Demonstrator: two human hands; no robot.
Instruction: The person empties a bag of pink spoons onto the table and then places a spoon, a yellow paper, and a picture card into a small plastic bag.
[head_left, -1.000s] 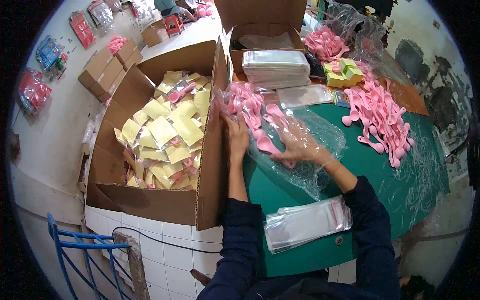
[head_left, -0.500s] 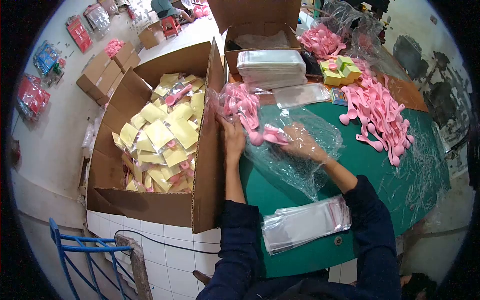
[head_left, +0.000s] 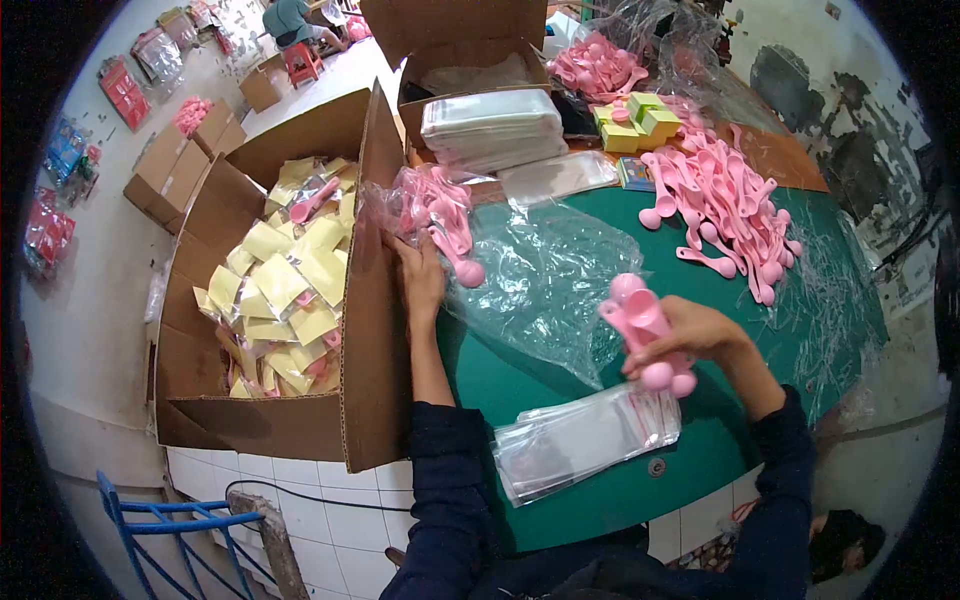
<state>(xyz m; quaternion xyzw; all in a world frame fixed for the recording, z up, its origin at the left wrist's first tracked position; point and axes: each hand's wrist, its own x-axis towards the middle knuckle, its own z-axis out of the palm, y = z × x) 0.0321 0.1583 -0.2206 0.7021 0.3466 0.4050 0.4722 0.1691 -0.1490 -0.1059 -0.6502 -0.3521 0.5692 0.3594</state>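
Observation:
Several pink measuring spoons (head_left: 645, 318) are bunched in my right hand (head_left: 695, 335), whose fingers are wrapped round them above the green table. Just below them lies a stack of clear plastic sleeves (head_left: 580, 440). My left hand (head_left: 420, 280) is closed at the near left edge of a large clear plastic bag (head_left: 540, 280), beside the cardboard box; part of its fingers is hidden. More pink spoons (head_left: 440, 210) lie in the bag's mouth, just past the left fingertips.
A tall cardboard box (head_left: 375, 300) at left holds packets with yellow cards (head_left: 285, 280). A loose pile of pink spoons (head_left: 720, 210) lies at right. Behind stand thick stacked sleeves (head_left: 495, 125) and yellow card blocks (head_left: 640, 122). Another person (head_left: 290, 22) sits far back.
My right hand has come out of the plastic bag with the pink spoons and moved right and nearer. My left hand stays by the bag. The view has shifted slightly.

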